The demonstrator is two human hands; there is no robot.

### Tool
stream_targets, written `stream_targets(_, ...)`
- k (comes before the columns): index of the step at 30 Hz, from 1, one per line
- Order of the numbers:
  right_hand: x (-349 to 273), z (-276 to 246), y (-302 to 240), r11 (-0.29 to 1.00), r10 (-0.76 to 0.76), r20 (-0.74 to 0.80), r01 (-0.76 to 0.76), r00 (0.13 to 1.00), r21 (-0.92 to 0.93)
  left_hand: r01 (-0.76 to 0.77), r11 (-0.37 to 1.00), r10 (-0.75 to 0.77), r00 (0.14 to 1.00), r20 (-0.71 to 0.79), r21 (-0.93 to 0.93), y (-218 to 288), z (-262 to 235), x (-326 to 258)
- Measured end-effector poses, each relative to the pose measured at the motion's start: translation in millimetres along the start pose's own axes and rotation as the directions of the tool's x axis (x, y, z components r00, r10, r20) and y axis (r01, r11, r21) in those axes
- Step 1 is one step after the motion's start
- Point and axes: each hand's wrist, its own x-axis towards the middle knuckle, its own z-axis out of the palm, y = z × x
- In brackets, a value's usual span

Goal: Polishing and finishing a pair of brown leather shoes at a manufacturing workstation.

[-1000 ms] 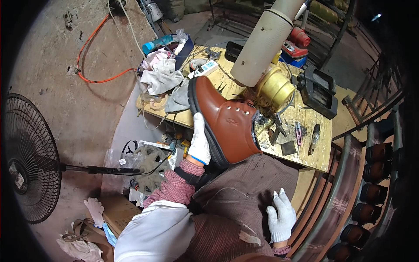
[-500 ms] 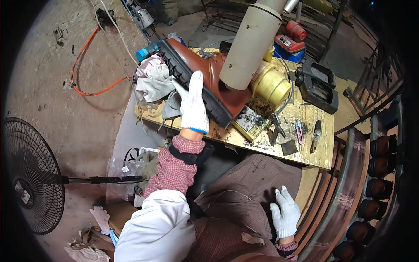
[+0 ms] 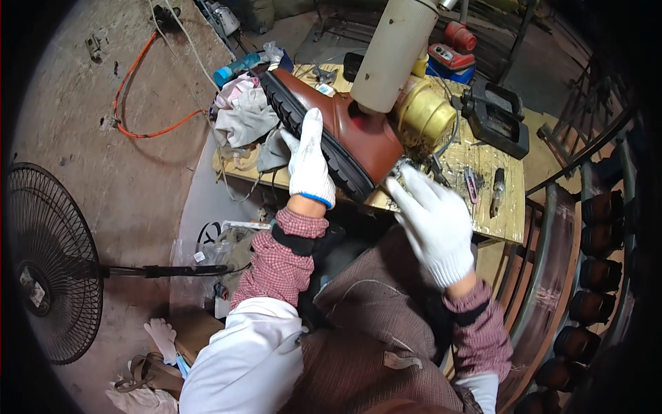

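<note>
right hand [image 3: 434, 228]: off the lap [image 3: 365, 303], now just beside boot [image 3: 369, 141] heel, fingers outstretched | boot: tipped, sole [image 3: 347, 172] showing more, opening at tube [image 3: 393, 58] end | left hand [image 3: 310, 162]: farther in with boot

Looks like a shoe workshop. Debris-strewn wooden bench [image 3: 509, 224] with a pink-handled cutter [image 3: 471, 185], brown leather shoe [image 3: 376, 148] at the end of a thick grey pipe [image 3: 394, 55], dark shoes [image 3: 598, 274] lined up at right. Stained floor [image 3: 141, 207].

Tilted brown shoe [image 3: 348, 134], seemingly leather
</note>
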Motion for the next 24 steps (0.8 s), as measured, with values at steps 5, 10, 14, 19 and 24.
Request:
stream_targets(5,50.7,27.2,-18.2,0.989,-0.101,0.120,0.113,0.988,-0.099,0.117,0.981,-0.128,0.990,-0.060,-0.158,5.0,12.1,-53.3)
stream_targets(10,-34.6,18.2,0.3,0.999,0.031,0.867,-0.009,0.498,-0.030,0.117,0.981,-0.134,0.986,-0.104,-0.153,20.2,2.8,-36.6)
stream_targets(14,-122.9,-7.7,26.5,0.923,0.233,0.870,-0.381,0.435,-0.057,0.180,0.951,-0.163,0.983,0.088,-0.252,-1.0,-50.1,-27.8)
stream_targets(19,-186.2,-22.0,78.2,0.634,0.754,0.204,-0.773,0.625,0.023,0.614,0.714,-0.455,0.772,0.444,-0.336,-49.3,-100.7,-68.1)
stream_targets(24,-196.5,4.5,164.2,0.496,0.817,-0.076,-0.763,0.572,-0.415,0.672,0.638,-0.481,0.729,0.487,-0.376,-98.2,-106.8,-93.3)
